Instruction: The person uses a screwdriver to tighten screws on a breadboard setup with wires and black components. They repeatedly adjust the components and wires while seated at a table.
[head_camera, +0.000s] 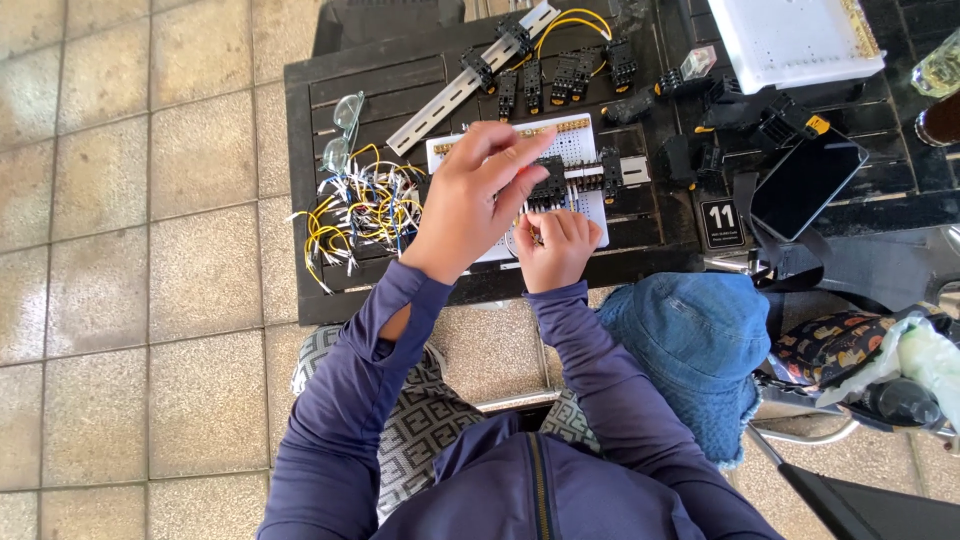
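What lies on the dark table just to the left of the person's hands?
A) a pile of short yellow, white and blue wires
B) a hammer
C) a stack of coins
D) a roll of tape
A: a tangled pile of short wires lies on the dark slatted table beside the left hand, next to a pair of clear safety glasses.

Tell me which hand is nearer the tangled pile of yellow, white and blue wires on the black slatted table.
Left. The left hand hovers just right of the wire pile, over the white perforated board. The right hand sits farther right, at the board's near edge.
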